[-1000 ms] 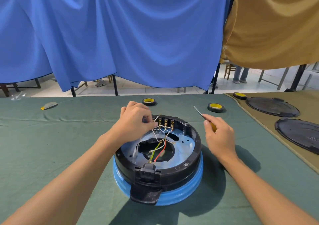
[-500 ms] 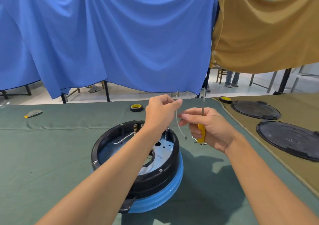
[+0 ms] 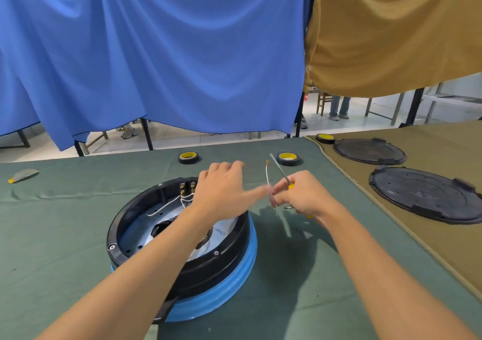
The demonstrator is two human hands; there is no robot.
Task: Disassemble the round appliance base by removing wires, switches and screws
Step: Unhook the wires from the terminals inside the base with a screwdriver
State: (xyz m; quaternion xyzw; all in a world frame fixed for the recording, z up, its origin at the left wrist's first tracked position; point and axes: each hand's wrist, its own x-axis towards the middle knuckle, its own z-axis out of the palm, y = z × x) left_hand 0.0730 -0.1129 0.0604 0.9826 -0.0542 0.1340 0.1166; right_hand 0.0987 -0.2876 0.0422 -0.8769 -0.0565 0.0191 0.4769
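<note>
The round appliance base (image 3: 229, 285), a black ring on a blue body, lies open side up on the green cloth. White wires (image 3: 167, 206) still run to the brass terminals (image 3: 186, 187) at its far wall. My left hand (image 3: 224, 193) hovers over the base's far right rim, fingers stretched and blurred, one fingertip reaching towards my right hand. My right hand (image 3: 303, 196) grips a yellow-handled screwdriver (image 3: 279, 168) with its shaft pointing up and away. It also pinches a loose white wire (image 3: 267, 175). My left forearm hides much of the base's inside.
Three black-and-yellow tape rolls (image 3: 188, 157) (image 3: 287, 158) (image 3: 325, 138) lie at the far side. Two black round covers (image 3: 369, 151) (image 3: 425, 194) rest on the brown cloth at right. A small grey-and-yellow item (image 3: 22, 175) lies far left. Blue and tan curtains hang behind.
My left hand pulled a white wire out of the base, lifted it and brought it to my right hand. It has now let go and spread its fingers.
</note>
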